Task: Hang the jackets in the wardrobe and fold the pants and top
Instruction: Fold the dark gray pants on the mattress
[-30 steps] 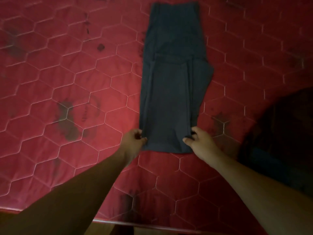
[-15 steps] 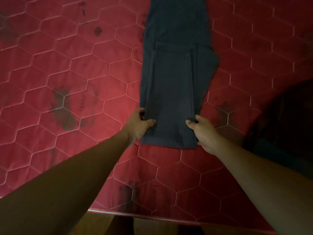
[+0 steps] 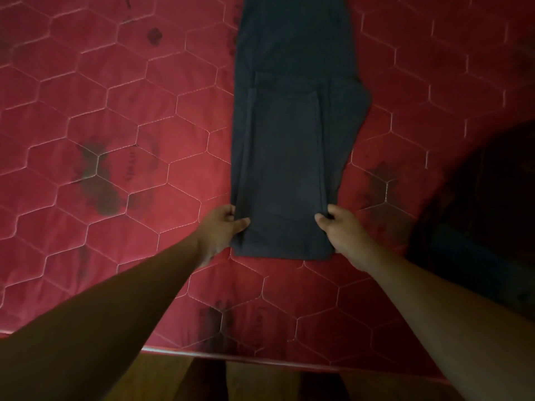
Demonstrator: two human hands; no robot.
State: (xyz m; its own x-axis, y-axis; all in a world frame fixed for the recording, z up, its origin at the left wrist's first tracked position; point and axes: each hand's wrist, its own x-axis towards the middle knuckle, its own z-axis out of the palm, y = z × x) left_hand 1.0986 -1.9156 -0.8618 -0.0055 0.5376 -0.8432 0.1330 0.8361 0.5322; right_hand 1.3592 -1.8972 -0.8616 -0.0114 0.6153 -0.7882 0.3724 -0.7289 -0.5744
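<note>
Lengthwise, the pants [image 3: 292, 134] point away (both edges pinched near me).

Spread lengthwise on the mattress [image 3: 115, 117], a little right of its middle: pants [image 3: 292, 146], near end short of the front edge, far end past the top of view, a shorter folded layer lying on the near half. At that near end, left hand [image 3: 223, 227] gripping the left edge and right hand [image 3: 344, 230] gripping the right edge, thumbs on top of the cloth, both forearms reaching in over the mattress's front edge. Right of the pants and apart from them, a heap of cloth [image 3: 486, 212] on the mattress at the side of view; before and below the front edge, floor [image 3: 162, 377].
</note>
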